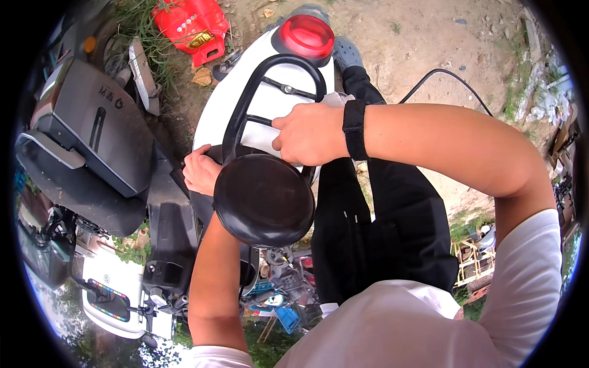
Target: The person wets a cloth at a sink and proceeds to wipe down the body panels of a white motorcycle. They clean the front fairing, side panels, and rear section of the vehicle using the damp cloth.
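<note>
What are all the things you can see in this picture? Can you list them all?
white scooter body: one, white, centre
red round cap: one, red, top of the white body
black tube rack: one, black, over the white body
round black pad: one, black, on the rack's near end
grey scooter: one, grey-black, left
red plastic part: one, red, on the ground, top left
black cable: one, black, on the dirt, right
black wristband: one, right wrist
left hand: on the pad's left edge
right hand: gripping the rack

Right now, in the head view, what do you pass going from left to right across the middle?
Grey scooter seat → left hand → round black backrest pad → right hand → black wristband → black trousers.
</note>
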`<state>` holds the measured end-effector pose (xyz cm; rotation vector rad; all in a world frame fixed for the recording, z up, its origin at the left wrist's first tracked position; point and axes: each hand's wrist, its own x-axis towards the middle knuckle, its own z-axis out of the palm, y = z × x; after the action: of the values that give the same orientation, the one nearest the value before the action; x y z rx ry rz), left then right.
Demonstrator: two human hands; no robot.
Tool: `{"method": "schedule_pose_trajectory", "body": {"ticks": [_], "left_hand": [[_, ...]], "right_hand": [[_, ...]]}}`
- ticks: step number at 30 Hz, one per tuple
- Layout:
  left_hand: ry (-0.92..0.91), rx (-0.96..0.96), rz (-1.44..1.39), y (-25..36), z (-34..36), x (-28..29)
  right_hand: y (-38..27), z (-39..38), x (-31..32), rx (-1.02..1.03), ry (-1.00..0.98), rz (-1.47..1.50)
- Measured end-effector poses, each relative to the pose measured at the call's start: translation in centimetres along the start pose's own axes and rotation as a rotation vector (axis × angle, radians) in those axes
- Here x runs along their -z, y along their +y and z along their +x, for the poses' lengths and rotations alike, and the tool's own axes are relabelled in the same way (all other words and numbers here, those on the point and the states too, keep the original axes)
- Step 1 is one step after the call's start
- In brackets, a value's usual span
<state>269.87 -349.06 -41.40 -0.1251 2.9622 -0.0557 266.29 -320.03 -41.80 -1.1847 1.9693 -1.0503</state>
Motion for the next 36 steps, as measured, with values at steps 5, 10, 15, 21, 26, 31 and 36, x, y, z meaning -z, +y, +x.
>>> {"method": "schedule_pose_trajectory", "body": {"ticks": [5, 10, 15, 21, 26, 31, 36], "left_hand": [[0.028, 0.017, -0.016, -0.7, -0.3, -0.8], [0.001, 0.068, -0.057, -0.2, -0.1, -0.6], [0.013, 0.08, -0.093, 0.1, -0.1, -0.2], [0.066, 0.047, -0.027, -0.5, -0.5, -1.0], [0.082, 0.047, -0.071, 0.1, -0.4, -0.7], [0.16, 0.106, -0.108, 0.3, -0.6, -1.8], [0.127, 0.114, -0.108, 0.5, -0.1, -1.4]], "right_hand": [[-0.9, 1.4, -0.3, -0.122, -0.062, -0.089], [-2.2, 1.1, -0.8, -0.206, 0.004, -0.17], [-2.1, -0.2, 0.2, -0.197, 0.118, -0.175], [-1.4, 0.9, 0.8, -0.28, 0.386, 0.001], [-1.5, 5.6, 0.5, -0.401, 0.425, -0.024], [-1.9, 6.2, -0.1, -0.591, 0.456, 0.0], [-1.8, 6.3, 0.2, -0.62, 0.428, 0.007]]}}
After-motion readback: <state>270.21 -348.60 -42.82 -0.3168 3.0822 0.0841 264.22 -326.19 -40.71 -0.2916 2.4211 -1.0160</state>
